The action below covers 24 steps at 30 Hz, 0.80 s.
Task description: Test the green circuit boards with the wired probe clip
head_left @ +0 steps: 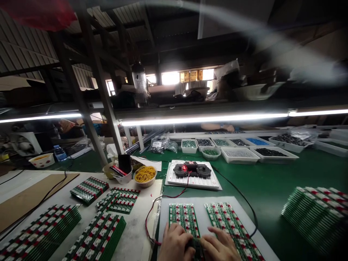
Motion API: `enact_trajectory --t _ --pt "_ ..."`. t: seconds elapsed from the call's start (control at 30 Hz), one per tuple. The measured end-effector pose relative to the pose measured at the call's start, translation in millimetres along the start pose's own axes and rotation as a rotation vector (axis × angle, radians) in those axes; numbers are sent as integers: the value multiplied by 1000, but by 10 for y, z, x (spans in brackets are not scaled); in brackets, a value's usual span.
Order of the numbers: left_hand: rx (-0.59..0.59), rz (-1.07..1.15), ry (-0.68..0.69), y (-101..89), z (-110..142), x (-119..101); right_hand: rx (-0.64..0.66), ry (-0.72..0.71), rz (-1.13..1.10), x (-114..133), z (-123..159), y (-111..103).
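Note:
At the bottom edge, my left hand and my right hand rest close together on a white sheet. Between them sits a small dark object, pinched by the fingers of both hands. Under them lie two green circuit board panels: one beneath my left hand, the other beneath my right. A red and black wire runs from my hands up to a black tester with a red light on a white tray.
Stacks of green boards lie at left and at right. A bowl of yellow rubber bands and white trays of small parts stand behind. Another person's forearm shows beyond the lamp.

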<state>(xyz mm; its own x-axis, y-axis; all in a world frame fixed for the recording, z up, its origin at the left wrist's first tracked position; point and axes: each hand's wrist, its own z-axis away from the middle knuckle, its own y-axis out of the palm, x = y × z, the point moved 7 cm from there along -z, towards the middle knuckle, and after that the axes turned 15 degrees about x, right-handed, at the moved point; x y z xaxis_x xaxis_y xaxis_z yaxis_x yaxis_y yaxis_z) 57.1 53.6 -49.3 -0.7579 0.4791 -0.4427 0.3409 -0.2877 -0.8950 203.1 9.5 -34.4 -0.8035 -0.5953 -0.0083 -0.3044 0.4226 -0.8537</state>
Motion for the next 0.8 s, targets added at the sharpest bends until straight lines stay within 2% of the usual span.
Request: enact_trajectory --t 0.13,0.23,0.4,0.5,0.6,0.67,0.8 --pt "-10 -43 -55 -126 -11 -133 -10 17 -23 25 -53 -50" --pt "-24 -58 -72 -134 8 -208 51 74 -138 0 -102 -37" --pt "-172 -87 -12 -173 96 -249 76 88 -191 -16 -129 -124" --pt "-133 -45 7 -276 78 -259 140 48 -164 -21 -205 -187" --pt "-125 14 -17 -420 28 -254 148 68 -158 -74 -297 -219" --pt "-141 20 -39 -458 -5 -236 139 100 -167 -120 -322 -187" --pt "-145 26 -27 -377 -43 -185 164 92 -175 -150 -267 -34"
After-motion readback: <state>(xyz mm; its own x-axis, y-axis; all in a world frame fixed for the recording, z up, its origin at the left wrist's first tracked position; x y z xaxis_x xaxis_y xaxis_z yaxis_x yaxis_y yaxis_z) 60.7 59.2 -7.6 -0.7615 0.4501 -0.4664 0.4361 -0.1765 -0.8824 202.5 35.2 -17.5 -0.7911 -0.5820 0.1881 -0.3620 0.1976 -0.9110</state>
